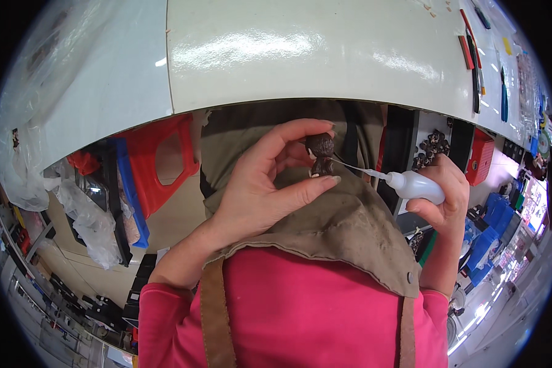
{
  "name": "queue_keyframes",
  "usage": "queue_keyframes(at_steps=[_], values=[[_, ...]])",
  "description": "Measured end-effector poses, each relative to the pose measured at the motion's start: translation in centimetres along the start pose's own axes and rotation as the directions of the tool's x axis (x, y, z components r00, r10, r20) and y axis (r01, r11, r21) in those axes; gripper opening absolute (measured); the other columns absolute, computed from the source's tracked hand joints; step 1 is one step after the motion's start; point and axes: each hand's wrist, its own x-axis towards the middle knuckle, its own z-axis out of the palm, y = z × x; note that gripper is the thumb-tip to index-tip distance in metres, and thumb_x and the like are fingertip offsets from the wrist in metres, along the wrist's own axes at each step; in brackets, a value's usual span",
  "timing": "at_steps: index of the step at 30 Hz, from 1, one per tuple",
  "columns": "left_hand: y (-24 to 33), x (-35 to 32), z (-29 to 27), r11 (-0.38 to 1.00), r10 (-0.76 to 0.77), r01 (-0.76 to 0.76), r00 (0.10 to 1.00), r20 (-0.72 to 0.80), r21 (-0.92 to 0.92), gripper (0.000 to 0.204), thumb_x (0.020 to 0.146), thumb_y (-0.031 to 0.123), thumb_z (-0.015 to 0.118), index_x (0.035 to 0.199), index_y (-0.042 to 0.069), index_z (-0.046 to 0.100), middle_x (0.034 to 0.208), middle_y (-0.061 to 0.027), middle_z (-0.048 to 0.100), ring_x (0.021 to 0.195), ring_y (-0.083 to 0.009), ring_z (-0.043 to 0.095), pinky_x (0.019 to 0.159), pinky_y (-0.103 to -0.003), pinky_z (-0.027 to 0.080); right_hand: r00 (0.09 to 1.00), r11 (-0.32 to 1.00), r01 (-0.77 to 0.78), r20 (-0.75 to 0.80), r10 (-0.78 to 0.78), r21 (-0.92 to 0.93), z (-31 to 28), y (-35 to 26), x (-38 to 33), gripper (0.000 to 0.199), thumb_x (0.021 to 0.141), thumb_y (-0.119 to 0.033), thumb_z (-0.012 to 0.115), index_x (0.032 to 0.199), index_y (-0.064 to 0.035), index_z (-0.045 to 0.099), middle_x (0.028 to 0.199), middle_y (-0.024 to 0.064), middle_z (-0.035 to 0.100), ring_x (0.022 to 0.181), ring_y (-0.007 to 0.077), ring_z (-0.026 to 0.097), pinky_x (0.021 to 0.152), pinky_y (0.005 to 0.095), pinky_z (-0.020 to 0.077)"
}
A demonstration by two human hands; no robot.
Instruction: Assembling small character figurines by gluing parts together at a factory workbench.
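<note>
Between the thumb and fingers of my left hand (267,178) is a small figurine (321,149) with a rounded dark brown head and a brown body. My right hand (444,193) grips a white squeeze bottle (418,187) that lies nearly sideways. From the bottle a thin nozzle (362,169) points left, and its fine tip comes up to the figurine's side. Whether the tip touches the figurine, I cannot tell. Both hands are over my lap, above a brown apron (349,211), just short of the table edge.
A pale glossy table (257,55) spans the front. Several slim hand tools (472,61) lie at its far right. Small dark pieces (432,147) fill a tray beyond my right hand. A red plastic stool (162,165) stands at left beside plastic bags (92,214).
</note>
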Motion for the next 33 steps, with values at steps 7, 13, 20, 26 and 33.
queue_keyframes(at_steps=[7, 13, 20, 26, 33], values=[[0.1, -0.1, -0.4, 1.000, -0.008, 0.008, 1.000, 0.003, 0.006, 0.057, 0.076, -0.007, 0.069, 0.127, 0.005, 0.046, 0.123, -0.0078, 0.053, 0.102, -0.0101, 0.054, 0.090, -0.025, 0.045, 1.000, 1.000, 0.004, 0.006, -0.003, -0.013, 0.3, -0.4, 0.4, 0.052, 0.058, -0.052, 0.075, 0.076, -0.0047, 0.062, 0.064, 0.0048, 0.053, 0.056, 0.0212, 0.050, 0.050, 0.0303, 0.0362], [0.0, -0.1, -0.7, 1.000, -0.008, 0.008, 1.000, -0.014, -0.006, 0.055, 0.076, -0.006, 0.070, 0.124, 0.005, 0.047, 0.120, -0.0076, 0.053, 0.105, -0.0115, 0.053, 0.091, -0.026, 0.045, 1.000, 1.000, 0.011, 0.009, -0.011, -0.024, 0.4, -0.6, 0.4, 0.052, 0.058, -0.052, 0.075, 0.076, -0.0048, 0.062, 0.063, 0.0048, 0.053, 0.056, 0.0212, 0.050, 0.050, 0.0308, 0.0360], [0.1, -0.3, -0.9, 0.999, -0.032, 0.032, 0.999, -0.028, -0.003, 0.054, 0.075, -0.005, 0.071, 0.122, 0.006, 0.047, 0.118, -0.0069, 0.053, 0.105, -0.0127, 0.053, 0.091, -0.027, 0.045, 0.999, 1.000, -0.002, 0.040, 0.004, -0.031, 0.5, -0.8, 0.3, 0.059, 0.066, -0.059, 0.069, 0.079, -0.0020, 0.059, 0.066, 0.0064, 0.054, 0.058, 0.0203, 0.050, 0.051, 0.0299, 0.0360], [0.0, -0.4, -1.1, 0.999, -0.028, 0.028, 0.999, -0.038, 0.022, 0.054, 0.075, -0.004, 0.072, 0.121, 0.006, 0.047, 0.116, -0.0061, 0.053, 0.104, -0.0127, 0.053, 0.091, -0.028, 0.044, 0.999, 1.000, -0.009, 0.048, 0.009, -0.009, 0.9, -0.5, 0.5, 0.059, 0.066, -0.058, 0.069, 0.079, -0.0016, 0.060, 0.067, 0.0065, 0.054, 0.058, 0.0199, 0.050, 0.051, 0.0298, 0.0360], [1.3, 0.4, -0.8, 0.995, -0.073, 0.074, 0.997, -0.028, 0.070, 0.055, 0.075, -0.007, 0.069, 0.123, 0.005, 0.045, 0.117, -0.0072, 0.053, 0.103, -0.0131, 0.054, 0.090, -0.028, 0.045, 0.994, 0.936, -0.077, -0.048, 0.099, 0.343, -0.1, 2.5, -0.9, 0.057, 0.072, -0.052, 0.072, 0.088, 0.0011, 0.061, 0.077, 0.0079, 0.059, 0.064, 0.0170, 0.054, 0.053, 0.0286, 0.0404]])
